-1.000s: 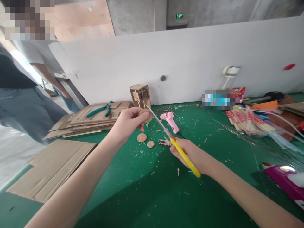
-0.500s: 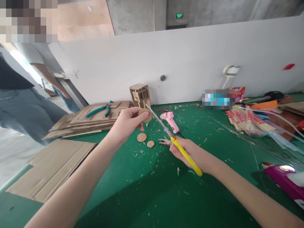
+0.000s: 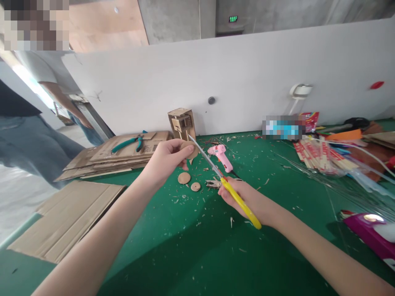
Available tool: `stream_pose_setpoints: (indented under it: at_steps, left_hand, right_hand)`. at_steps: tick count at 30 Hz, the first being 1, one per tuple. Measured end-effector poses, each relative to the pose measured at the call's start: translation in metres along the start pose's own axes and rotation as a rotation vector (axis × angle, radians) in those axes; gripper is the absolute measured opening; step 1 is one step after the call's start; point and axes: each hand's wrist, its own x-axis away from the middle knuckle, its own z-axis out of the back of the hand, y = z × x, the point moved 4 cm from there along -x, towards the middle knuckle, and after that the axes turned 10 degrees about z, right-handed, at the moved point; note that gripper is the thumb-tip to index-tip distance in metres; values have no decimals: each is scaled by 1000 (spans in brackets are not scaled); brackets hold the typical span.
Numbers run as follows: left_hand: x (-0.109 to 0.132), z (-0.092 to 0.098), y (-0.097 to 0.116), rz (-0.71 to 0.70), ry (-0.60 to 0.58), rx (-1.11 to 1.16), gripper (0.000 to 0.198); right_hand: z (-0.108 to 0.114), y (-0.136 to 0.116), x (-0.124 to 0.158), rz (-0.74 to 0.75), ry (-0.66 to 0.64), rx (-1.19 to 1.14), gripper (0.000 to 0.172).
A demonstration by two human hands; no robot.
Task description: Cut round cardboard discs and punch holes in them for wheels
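Note:
My left hand [image 3: 171, 157] pinches a round cardboard disc [image 3: 194, 153], partly hidden behind the thumb and fingers. Yellow-handled scissors [image 3: 239, 199] are gripped in my right hand [image 3: 243, 193], their blades pointing up and left to the disc's right edge. Whether the blades touch the card I cannot tell. Below the left hand lie a cardboard disc [image 3: 184, 178] and a smaller one with a centre hole [image 3: 195, 187]. A metal hole punch [image 3: 212, 184] lies just left of my right hand. Behind the blades rests a pink glue gun [image 3: 221, 157].
A small cardboard structure [image 3: 182, 123] stands against the white partition [image 3: 247, 74]. Teal pliers [image 3: 128, 144] lie on stacked cardboard [image 3: 101, 158] at left, near a loose sheet [image 3: 68, 218]. Wrapped sticks [image 3: 324, 156] and a purple object [image 3: 367, 236] are at right. A person [image 3: 33, 123] stands beyond the left edge.
My right hand and the scissors have shifted very slightly left. The left hand keeps its pinch on the disc, almost unmoved.

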Motion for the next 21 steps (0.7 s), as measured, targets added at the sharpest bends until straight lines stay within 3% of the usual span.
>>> stream_pose_setpoints:
  at_steps: [11, 21]
  left_hand:
    - [-1, -3, -5, 1, 0, -13, 19]
    - [0, -3, -4, 13, 31, 28, 18]
  right_hand:
    - [-2, 6, -2, -29, 43, 6, 42]
    - [4, -1, 1, -16, 26, -20, 34]
